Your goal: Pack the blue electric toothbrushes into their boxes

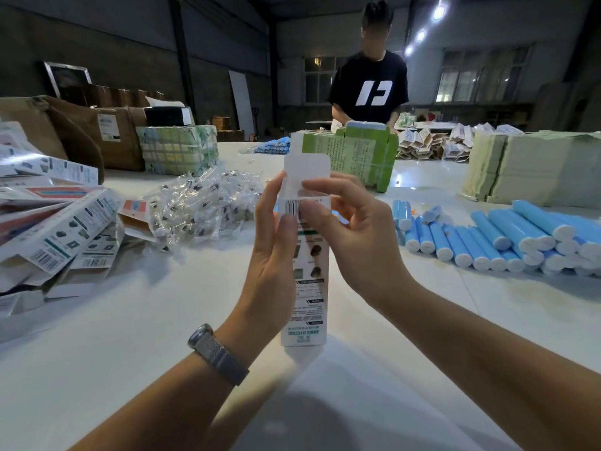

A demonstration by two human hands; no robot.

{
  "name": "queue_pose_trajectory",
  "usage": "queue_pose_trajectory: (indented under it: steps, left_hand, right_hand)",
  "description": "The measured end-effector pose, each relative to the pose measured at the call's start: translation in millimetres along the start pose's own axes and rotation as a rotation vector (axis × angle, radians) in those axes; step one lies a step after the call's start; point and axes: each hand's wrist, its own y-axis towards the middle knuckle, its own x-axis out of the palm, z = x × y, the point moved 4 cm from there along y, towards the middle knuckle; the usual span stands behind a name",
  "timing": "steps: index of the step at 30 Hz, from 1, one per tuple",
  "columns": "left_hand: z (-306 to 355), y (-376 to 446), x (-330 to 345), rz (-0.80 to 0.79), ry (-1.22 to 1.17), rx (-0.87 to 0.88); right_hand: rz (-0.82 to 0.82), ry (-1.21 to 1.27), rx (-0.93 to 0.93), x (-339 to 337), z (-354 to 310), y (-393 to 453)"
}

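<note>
I'm looking down at one white toothbrush box [305, 281], held upright over the near middle of the white table [130, 320], top flap [307, 172] standing open. My left hand [273, 255] has its fingers curled round the box's left side, thumb on the barcode face. My right hand [351, 229] pinches the top edge near the flap, the other fingers loosely spread. Whether a toothbrush is already inside, I can't tell; the mouth faces away.

The blue toothbrush handles [507, 242] lie heaped toward the right edge, well apart from the box. The bagged brush heads [201, 206] sit in a clear pile left of centre, with flat and half-formed boxes [55, 229] stacked at the left edge.

Risks now: the card is thin, so a hard squeeze from the left hand could crush the walls and jam anything going in. If the right-hand pinch creases the flap, it may not tuck cleanly. The bottom end hangs just clear of the table; if that end isn't locked, a handle could drop straight through. Reaching into the heap could also set handles rolling.
</note>
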Motion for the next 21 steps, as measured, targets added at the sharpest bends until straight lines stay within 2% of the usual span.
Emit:
queue_pose_trajectory:
  steps: [7, 12, 17, 21]
  left_hand:
    - [4.2, 1.9, -1.9, -0.009, 0.100, 0.058]
    - [6.9, 0.6, -2.5, -0.031, 0.137, 0.103]
    - [7.4, 0.7, -3.6, -0.006, 0.159, 0.107]
    - [7.6, 0.9, -3.8, 0.005, 0.221, 0.127]
  right_hand:
    - [-0.068, 0.068, 0.045, 2.4, -2.6, -3.1]
    - [-0.133, 0.050, -0.005, -0.6, -8.7, 0.3]
    - [-0.072, 0.048, -0.002, -1.5, -6.7, -0.1]
    - [-0.092, 0.036, 0.026, -7.0, -6.8, 5.2]
